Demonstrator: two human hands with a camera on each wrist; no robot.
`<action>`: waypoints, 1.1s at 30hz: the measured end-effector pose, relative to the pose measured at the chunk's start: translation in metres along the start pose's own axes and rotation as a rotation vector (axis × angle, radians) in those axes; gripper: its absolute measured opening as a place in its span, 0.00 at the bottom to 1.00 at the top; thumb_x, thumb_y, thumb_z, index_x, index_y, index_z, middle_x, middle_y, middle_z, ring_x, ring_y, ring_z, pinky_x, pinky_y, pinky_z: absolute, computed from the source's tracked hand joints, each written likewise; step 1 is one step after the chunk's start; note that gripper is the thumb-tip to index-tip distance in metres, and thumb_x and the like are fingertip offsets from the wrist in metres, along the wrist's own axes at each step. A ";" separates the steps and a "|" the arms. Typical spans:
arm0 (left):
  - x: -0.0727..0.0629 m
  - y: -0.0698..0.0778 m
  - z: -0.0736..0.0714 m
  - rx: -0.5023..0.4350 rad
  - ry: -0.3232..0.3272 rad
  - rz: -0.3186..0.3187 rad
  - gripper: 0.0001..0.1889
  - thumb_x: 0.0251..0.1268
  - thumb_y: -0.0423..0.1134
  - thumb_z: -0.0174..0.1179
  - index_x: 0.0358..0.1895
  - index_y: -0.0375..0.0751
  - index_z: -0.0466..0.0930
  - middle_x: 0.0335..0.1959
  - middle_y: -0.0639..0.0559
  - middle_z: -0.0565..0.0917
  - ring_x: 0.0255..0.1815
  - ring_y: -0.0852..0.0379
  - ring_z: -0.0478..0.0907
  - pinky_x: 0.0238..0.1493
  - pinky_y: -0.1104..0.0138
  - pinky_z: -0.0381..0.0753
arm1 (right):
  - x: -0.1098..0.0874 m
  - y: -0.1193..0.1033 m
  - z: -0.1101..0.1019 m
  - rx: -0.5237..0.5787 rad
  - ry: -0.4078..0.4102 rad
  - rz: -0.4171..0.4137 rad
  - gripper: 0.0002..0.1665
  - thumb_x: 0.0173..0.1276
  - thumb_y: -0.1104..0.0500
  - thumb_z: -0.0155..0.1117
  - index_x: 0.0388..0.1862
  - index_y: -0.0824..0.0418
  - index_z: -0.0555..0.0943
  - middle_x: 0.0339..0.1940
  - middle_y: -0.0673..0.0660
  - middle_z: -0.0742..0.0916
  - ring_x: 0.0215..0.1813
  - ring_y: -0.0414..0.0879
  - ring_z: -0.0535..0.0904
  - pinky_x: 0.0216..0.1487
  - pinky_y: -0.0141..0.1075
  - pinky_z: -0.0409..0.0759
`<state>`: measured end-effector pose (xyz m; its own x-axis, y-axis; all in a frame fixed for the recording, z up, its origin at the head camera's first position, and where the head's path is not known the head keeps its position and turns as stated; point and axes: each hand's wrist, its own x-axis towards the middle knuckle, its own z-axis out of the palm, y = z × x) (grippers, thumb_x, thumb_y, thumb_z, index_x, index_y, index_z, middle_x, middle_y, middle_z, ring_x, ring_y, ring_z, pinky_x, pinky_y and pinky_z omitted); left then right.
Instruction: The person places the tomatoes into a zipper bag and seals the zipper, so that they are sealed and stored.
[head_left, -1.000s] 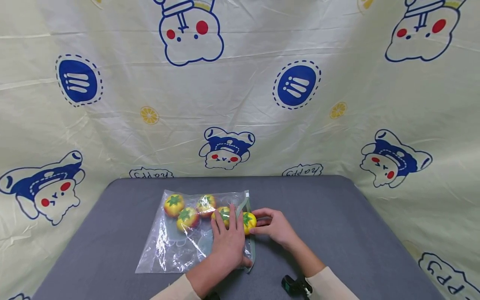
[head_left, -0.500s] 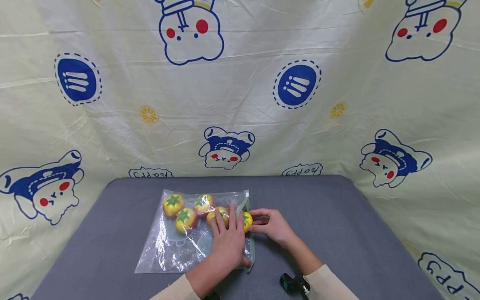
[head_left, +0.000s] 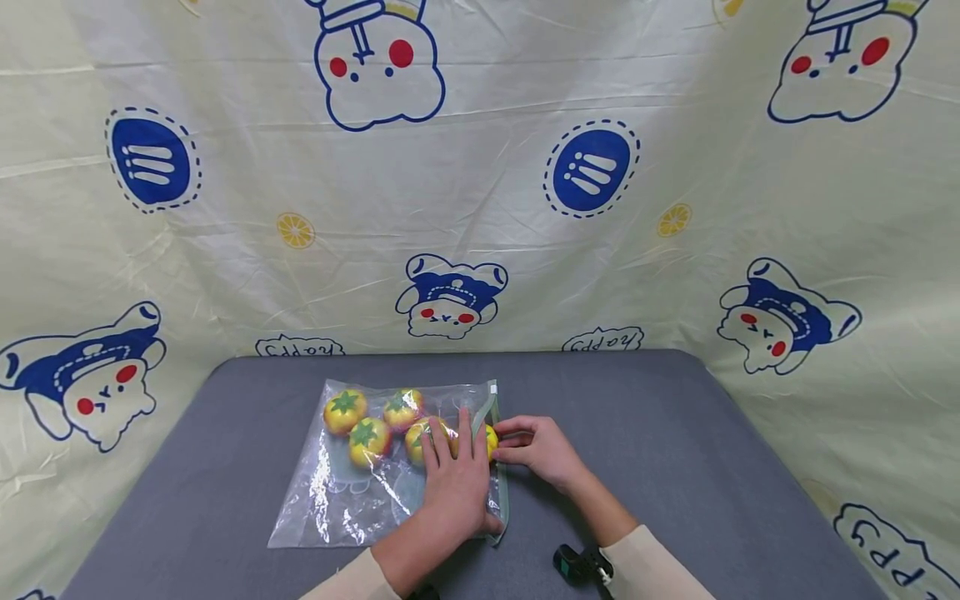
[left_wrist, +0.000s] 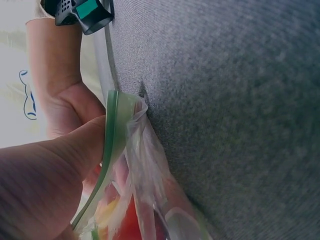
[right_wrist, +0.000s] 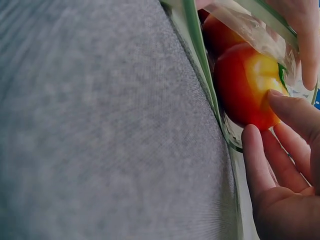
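Note:
A clear zip bag (head_left: 360,500) lies on the grey table, its green-edged mouth facing right. Several round yellow-and-red, tomato-like fruits with green star-shaped tops, such as one fruit (head_left: 369,442), are inside. My left hand (head_left: 457,479) rests on the bag by the mouth, fingers straight and spread. Its thumb (left_wrist: 90,137) reaches the green zip strip (left_wrist: 115,125), the tip hidden behind it. My right hand (head_left: 543,450) holds another fruit (right_wrist: 250,87) in the mouth, thumb above and fingertips below. In the head view the left hand and bag edge partly cover that fruit.
Grey cloth covers the table (head_left: 637,400). Behind it hangs a pale curtain (head_left: 487,167) with blue cartoon prints. A small black device (head_left: 573,567) sits at the right wrist.
My right hand has moved left, taking the held fruit deeper into the bag's mouth. The fruits inside have shifted slightly left. My left hand has stayed in place.

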<state>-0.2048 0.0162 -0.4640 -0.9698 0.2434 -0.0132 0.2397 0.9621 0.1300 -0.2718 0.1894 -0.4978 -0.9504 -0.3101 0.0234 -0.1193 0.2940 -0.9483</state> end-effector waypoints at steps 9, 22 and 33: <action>-0.001 0.001 -0.002 0.027 -0.004 0.001 0.72 0.28 0.70 0.82 0.81 0.43 0.55 0.85 0.37 0.45 0.82 0.23 0.41 0.78 0.35 0.49 | 0.004 0.001 0.002 0.012 -0.010 -0.025 0.21 0.63 0.65 0.76 0.54 0.71 0.85 0.49 0.69 0.90 0.46 0.48 0.90 0.45 0.33 0.87; 0.001 -0.001 -0.002 0.001 -0.035 -0.001 0.72 0.26 0.70 0.82 0.81 0.44 0.56 0.86 0.38 0.44 0.82 0.22 0.39 0.79 0.34 0.46 | 0.003 -0.004 0.006 0.007 0.017 -0.003 0.18 0.64 0.64 0.75 0.52 0.70 0.86 0.47 0.67 0.91 0.46 0.49 0.90 0.45 0.34 0.87; 0.001 0.000 -0.002 0.001 -0.042 -0.001 0.72 0.27 0.70 0.82 0.81 0.44 0.56 0.86 0.39 0.44 0.82 0.23 0.39 0.79 0.35 0.45 | 0.003 -0.004 0.006 0.010 0.008 -0.009 0.18 0.64 0.64 0.75 0.51 0.70 0.87 0.47 0.67 0.91 0.46 0.49 0.90 0.44 0.32 0.87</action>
<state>-0.2063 0.0160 -0.4621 -0.9674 0.2474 -0.0552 0.2387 0.9624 0.1294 -0.2727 0.1815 -0.4962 -0.9514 -0.3059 0.0345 -0.1251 0.2817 -0.9513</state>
